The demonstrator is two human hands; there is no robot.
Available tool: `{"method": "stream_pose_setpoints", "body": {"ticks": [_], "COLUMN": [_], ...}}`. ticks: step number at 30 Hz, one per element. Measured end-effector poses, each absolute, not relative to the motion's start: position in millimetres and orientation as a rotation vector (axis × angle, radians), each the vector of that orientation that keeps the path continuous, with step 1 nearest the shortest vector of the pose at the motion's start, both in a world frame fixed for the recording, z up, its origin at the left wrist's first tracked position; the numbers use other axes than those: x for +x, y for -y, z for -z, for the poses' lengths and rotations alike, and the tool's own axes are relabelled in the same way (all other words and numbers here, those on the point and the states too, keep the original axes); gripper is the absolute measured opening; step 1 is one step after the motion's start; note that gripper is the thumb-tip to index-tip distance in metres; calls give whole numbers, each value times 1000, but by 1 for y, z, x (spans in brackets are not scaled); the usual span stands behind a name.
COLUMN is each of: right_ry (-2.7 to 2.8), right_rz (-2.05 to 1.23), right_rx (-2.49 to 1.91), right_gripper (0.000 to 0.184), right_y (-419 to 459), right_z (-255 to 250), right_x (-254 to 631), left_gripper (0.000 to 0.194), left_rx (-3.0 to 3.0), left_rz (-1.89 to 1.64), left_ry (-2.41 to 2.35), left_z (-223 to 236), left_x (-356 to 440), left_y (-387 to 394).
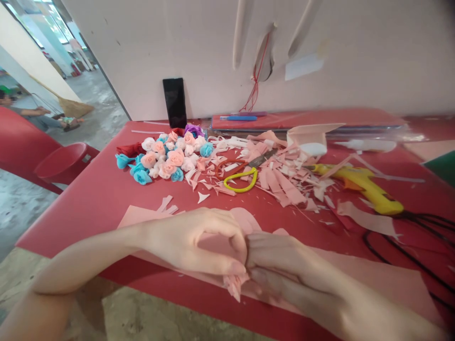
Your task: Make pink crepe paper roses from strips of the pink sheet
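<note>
My left hand is closed, its thumb and curled fingertips pinching a small piece of gathered pink crepe paper. Ruffled edges stick out below the thumb; whether it is a finished rose cannot be made out. Against its other side presses my right hand, with fingers together and their tips partly hidden behind the left fingers. Both hands are over flat pink paper sheets on the red table. Rounded pink paper pieces lie just beyond my left fingers.
Beyond my hands are paper roses, scissors, pink scraps and a yellow glue gun with a black cord. A phone leans on the board behind. At left stand a red chair and a seated person.
</note>
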State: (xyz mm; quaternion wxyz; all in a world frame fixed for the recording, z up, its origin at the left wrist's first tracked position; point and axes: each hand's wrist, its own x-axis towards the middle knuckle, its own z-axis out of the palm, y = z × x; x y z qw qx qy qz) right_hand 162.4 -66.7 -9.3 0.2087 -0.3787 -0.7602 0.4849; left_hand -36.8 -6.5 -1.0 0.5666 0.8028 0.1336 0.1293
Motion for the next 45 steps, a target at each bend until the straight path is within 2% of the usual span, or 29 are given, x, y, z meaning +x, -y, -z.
{"method": "stream_pose_setpoints", "body": {"ticks": [5,17,26,30,37,45], "right_ry": [2090,1715,1319,1320,1261,1340], "right_rz": [-1526,-1834,-2141,-2087,-2150,-2178], "right_rx": [-1199,-1179,-1220,-1325,-1323,-1342], "right_gripper": [29,27,14,10,18,27], "right_y": [66,59,56,58,60,57], "right_z": [4,3,2,10,35,30], "right_x": [158,157,147,145,147,146], "left_gripper": [11,9,11,10,6,7], "left_rx": [1846,1290,1576,1783,2094,2345], "left_rz": [-228,-154,-122,-153,-205,-197], "left_ry": [-419,-419,-464,-467,-558,-643], "left_z": [1,3,2,2,-2,-6], "left_x": [-37,-36,-35,-35,-34,-35], "left_y": [10,10,8,7,14,20]}}
